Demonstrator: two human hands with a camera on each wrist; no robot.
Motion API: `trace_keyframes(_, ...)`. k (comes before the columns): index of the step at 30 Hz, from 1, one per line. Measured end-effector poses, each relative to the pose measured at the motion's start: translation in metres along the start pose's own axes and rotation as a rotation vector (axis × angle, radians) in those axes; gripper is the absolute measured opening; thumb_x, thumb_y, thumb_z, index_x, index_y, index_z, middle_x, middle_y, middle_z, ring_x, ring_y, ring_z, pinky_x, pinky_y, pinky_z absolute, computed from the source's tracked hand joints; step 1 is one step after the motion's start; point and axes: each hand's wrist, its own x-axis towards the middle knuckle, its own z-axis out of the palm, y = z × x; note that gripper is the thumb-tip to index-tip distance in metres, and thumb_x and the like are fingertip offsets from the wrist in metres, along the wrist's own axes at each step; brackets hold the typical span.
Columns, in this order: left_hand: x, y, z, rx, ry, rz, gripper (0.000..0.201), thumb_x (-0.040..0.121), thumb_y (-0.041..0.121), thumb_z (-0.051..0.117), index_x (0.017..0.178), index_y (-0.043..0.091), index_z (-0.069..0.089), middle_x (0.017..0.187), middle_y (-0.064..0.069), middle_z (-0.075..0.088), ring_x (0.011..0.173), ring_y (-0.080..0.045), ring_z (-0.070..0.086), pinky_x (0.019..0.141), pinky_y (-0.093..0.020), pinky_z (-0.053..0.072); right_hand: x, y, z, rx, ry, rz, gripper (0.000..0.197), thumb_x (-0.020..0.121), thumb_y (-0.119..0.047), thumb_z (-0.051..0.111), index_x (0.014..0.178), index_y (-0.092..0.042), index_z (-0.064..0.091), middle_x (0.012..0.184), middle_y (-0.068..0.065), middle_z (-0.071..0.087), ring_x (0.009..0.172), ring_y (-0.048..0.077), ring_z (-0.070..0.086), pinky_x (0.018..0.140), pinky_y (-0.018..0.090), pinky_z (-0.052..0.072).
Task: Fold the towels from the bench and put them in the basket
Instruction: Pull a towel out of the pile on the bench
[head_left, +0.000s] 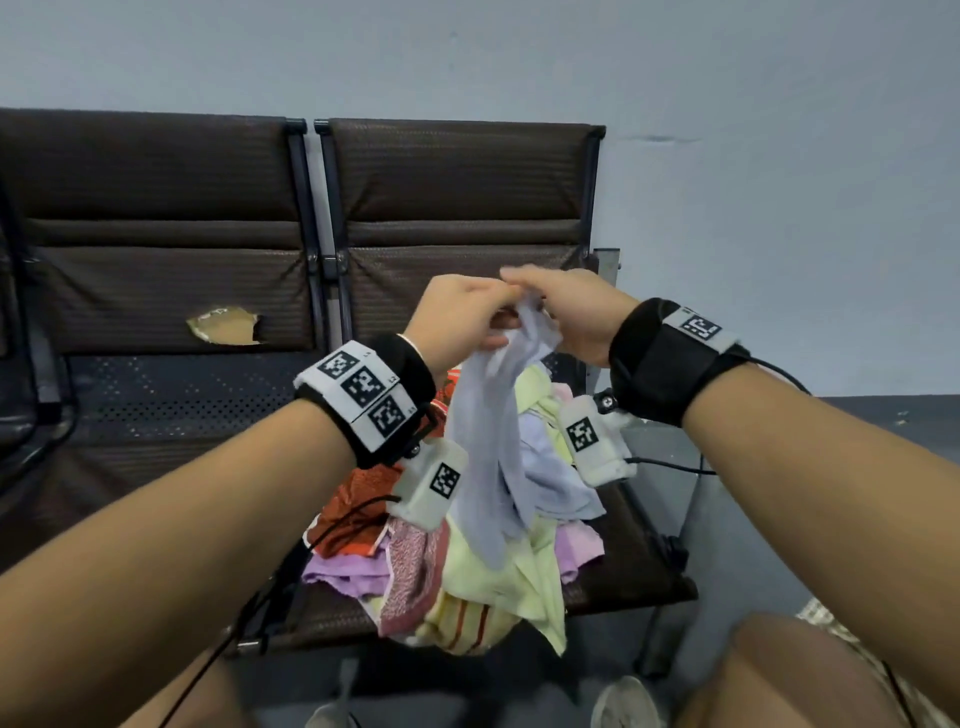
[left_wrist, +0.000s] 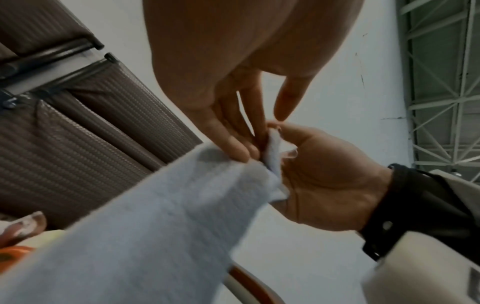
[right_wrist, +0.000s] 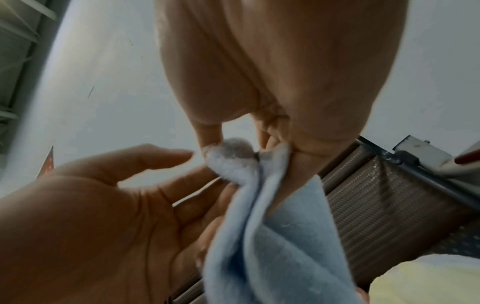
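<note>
Both hands, left hand (head_left: 457, 317) and right hand (head_left: 569, 312), pinch one blue towel (head_left: 488, 447) by its top edge, above the pile (head_left: 467, 587) at 6 o'clock on the table (head_left: 156, 415). Nothing looks folded; no basket shows.

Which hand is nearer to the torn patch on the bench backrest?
Left. The left hand is just right of the torn patch; the right hand is farther right, beyond the left.
</note>
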Motion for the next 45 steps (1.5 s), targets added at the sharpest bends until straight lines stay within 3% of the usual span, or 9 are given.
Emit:
trace_keyframes(4, 0.003, -0.003, -0.013, -0.130, 0.139, -0.090, 0.023, 0.090, 0.009, 0.047, 0.085, 0.001, 0.068, 0.078, -0.013, 0.071, 0.059, -0.019, 0.065, 0.062, -0.029, 0.053, -0.004, 0.004, -0.005, -0.169, 0.011, -0.052, 0.009, 0.091, 0.001, 0.053, 0.096, 0.006, 0.059, 0.091, 0.018, 0.050, 0.085, 0.029, 0.046, 0.072, 0.040, 0.041)
trace_keyframes(7, 0.010, -0.017, -0.021, -0.093, 0.267, -0.069, 0.032, 0.082, -0.003, 0.050, 0.111, 0.001, 0.059, 0.092, -0.017, 0.059, 0.075, -0.025, 0.056, 0.070, -0.039, 0.051, -0.006, 0.005, -0.009, -0.204, -0.084, -0.064, 0.026, 0.091, 0.003, 0.048, 0.110, 0.012, 0.063, 0.095, 0.019, 0.058, 0.086, 0.026, 0.054, 0.073, 0.034, 0.045)
trace_keyframes(13, 0.020, -0.038, -0.036, -0.182, -0.202, -0.244, 0.042, 0.087, 0.009, 0.056, 0.127, -0.003, 0.060, 0.108, -0.017, 0.054, 0.094, -0.027, 0.050, 0.083, -0.037, 0.039, 0.003, 0.005, -0.026, -0.136, -0.165, -0.057, 0.020, 0.092, -0.006, 0.052, 0.106, -0.006, 0.066, 0.103, 0.010, 0.069, 0.091, 0.020, 0.065, 0.080, 0.031, 0.053)
trace_keyframes(18, 0.062, -0.045, -0.036, 0.097, -0.006, -0.082, 0.034, 0.097, 0.022, 0.062, 0.112, -0.009, 0.067, 0.088, -0.017, 0.062, 0.064, -0.014, 0.057, 0.054, -0.022, 0.040, 0.025, 0.014, -0.065, -0.489, -0.015, 0.056, 0.036, 0.078, -0.023, 0.083, 0.101, 0.002, 0.073, 0.099, 0.013, 0.077, 0.095, 0.031, 0.074, 0.089, 0.044, 0.059)
trace_keyframes(23, 0.107, -0.034, -0.026, 0.277, 0.090, 0.082, 0.030, 0.091, 0.024, 0.064, 0.098, -0.004, 0.072, 0.096, -0.015, 0.070, 0.086, -0.020, 0.061, 0.078, -0.037, 0.048, 0.050, 0.016, -0.081, -0.492, 0.285, -0.175, 0.010, 0.080, -0.019, 0.076, 0.074, -0.011, 0.073, 0.079, 0.006, 0.065, 0.077, 0.022, 0.061, 0.073, 0.038, 0.053)
trace_keyframes(26, 0.119, -0.014, -0.027, 0.182, 0.140, 0.184, 0.039, 0.083, 0.035, 0.062, 0.095, -0.001, 0.072, 0.094, -0.011, 0.071, 0.086, -0.018, 0.061, 0.077, -0.037, 0.049, 0.055, 0.010, -0.078, -0.308, 0.353, -0.363, 0.039, 0.085, -0.016, 0.069, 0.049, -0.029, 0.064, 0.057, -0.014, 0.054, 0.062, 0.007, 0.048, 0.062, 0.026, 0.041)
trace_keyframes(31, 0.104, -0.011, -0.039, 0.049, 0.046, 0.247, 0.015, 0.092, 0.016, 0.064, 0.101, 0.015, 0.077, 0.104, -0.009, 0.075, 0.094, -0.017, 0.068, 0.083, -0.033, 0.054, 0.046, 0.015, -0.069, -0.299, 0.353, -0.491, 0.041, 0.091, -0.022, 0.061, 0.054, -0.039, 0.063, 0.055, -0.022, 0.052, 0.055, -0.003, 0.045, 0.055, 0.015, 0.037)
trace_keyframes(39, 0.007, -0.129, -0.051, 0.132, -0.265, -0.314, 0.029, 0.096, 0.002, 0.056, 0.121, -0.011, 0.062, 0.108, -0.023, 0.065, 0.086, -0.024, 0.067, 0.076, -0.030, 0.057, 0.012, 0.143, -0.057, -0.614, -0.110, -0.051, 0.024, 0.099, -0.017, 0.056, 0.102, 0.006, 0.062, 0.091, 0.014, 0.063, 0.083, 0.020, 0.057, 0.074, 0.036, 0.046)
trace_keyframes(45, -0.021, -0.185, -0.051, 0.241, -0.600, -0.652, 0.016, 0.094, 0.005, 0.059, 0.102, 0.003, 0.072, 0.078, -0.007, 0.073, 0.057, -0.017, 0.067, 0.052, -0.025, 0.055, -0.002, 0.209, -0.052, -0.378, -0.449, 0.430, 0.012, 0.097, -0.007, 0.058, 0.089, -0.006, 0.067, 0.073, 0.005, 0.068, 0.051, 0.010, 0.062, 0.042, 0.018, 0.045)
